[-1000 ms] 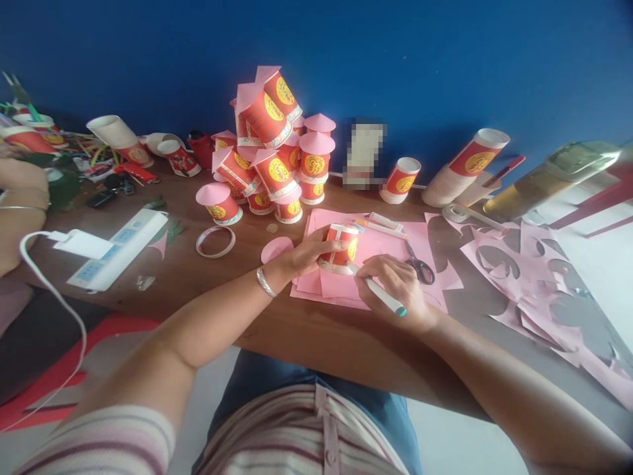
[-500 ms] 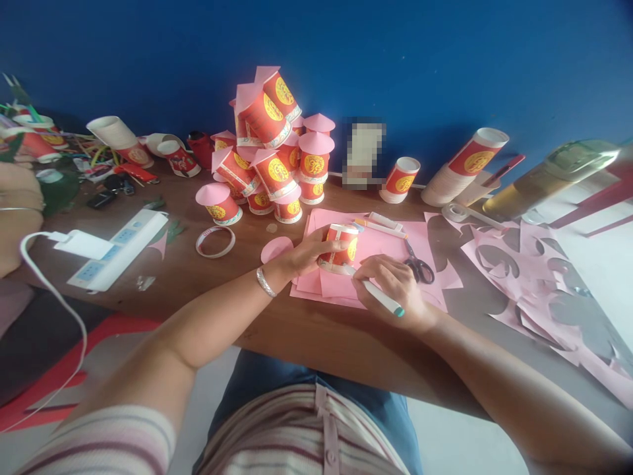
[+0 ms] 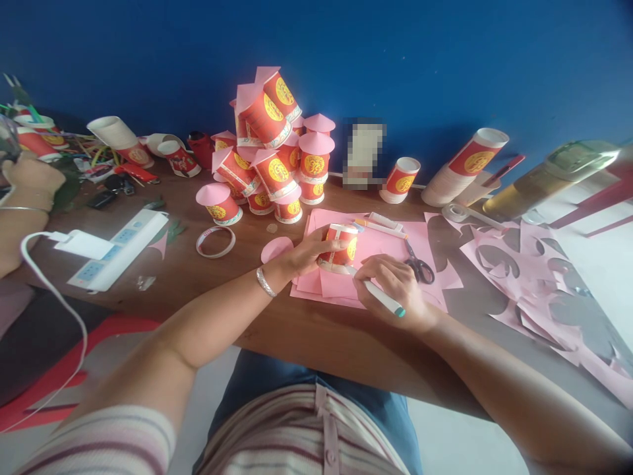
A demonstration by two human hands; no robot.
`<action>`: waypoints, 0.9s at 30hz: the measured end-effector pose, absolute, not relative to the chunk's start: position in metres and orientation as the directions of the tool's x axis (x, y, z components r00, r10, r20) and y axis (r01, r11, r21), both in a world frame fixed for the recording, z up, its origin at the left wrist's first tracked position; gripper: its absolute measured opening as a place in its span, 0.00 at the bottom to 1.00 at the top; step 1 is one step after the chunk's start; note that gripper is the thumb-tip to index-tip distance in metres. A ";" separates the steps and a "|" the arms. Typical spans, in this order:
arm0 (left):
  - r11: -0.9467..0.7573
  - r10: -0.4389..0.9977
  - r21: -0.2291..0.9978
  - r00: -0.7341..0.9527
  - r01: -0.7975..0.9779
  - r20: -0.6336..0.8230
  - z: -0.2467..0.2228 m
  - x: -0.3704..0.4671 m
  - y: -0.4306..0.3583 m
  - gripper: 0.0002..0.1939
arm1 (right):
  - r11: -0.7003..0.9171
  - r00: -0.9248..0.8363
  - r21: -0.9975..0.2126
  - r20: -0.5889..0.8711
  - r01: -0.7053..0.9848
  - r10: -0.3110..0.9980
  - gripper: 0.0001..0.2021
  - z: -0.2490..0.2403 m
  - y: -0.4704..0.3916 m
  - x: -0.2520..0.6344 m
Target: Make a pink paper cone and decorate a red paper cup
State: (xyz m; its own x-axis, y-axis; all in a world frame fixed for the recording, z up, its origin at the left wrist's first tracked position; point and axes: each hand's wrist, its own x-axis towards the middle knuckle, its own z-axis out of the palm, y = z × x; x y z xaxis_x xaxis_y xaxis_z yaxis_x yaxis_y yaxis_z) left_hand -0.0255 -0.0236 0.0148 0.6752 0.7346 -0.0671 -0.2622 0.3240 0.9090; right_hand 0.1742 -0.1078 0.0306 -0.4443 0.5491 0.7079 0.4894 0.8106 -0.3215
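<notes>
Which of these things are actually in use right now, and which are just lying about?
In use:
left hand gripping the cup
right hand holding the pen at the cup's base
pink paper under both

Lying about:
scissors
cup pile
tape ring
power strip
pink offcuts
cup stack

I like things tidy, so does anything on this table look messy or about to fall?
Yes. The pile of cups by the blue wall is heaped unevenly, its top ones tilted sideways. Cut pink scraps sprawl over the table's right side.
</notes>
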 end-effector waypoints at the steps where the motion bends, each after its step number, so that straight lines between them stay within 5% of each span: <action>1: 0.326 0.733 0.910 0.676 -0.258 -0.071 0.015 -0.026 -0.024 0.21 | 0.812 -0.446 -0.324 0.707 0.485 0.549 0.09 0.031 -0.108 0.174; 27: 0.317 0.727 0.916 0.684 -0.247 -0.067 0.008 -0.027 -0.020 0.21 | 0.804 -0.432 -0.326 0.710 0.497 0.556 0.10 0.032 -0.108 0.175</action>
